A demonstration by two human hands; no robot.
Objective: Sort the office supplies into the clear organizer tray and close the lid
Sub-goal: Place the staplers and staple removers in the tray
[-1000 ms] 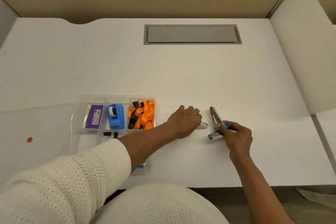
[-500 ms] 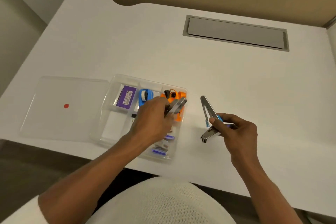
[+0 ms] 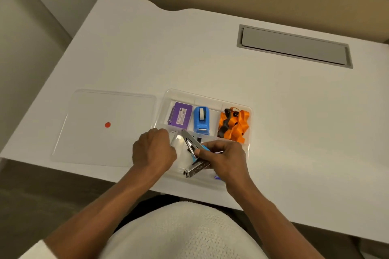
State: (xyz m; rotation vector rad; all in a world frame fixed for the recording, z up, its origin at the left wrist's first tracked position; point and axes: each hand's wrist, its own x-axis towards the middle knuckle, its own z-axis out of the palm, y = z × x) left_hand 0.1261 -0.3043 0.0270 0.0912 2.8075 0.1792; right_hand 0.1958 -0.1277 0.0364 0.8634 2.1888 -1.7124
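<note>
Your right hand [image 3: 223, 159] grips the open stapler [image 3: 194, 154] over the tray's [image 3: 207, 96] front part. Left hand [image 3: 153, 150] is curled; can't tell what's inside. Lay stapler flat, w/o bumping dividers.

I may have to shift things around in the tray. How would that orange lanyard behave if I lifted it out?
The orange lanyard lies bunched in loose folds in the tray's far right compartment, so it is probably floppy and would likely unravel and dangle when lifted. It looks like thin ribbon, so probably light. Its dark clip might swing or snag on the compartment wall.
</note>
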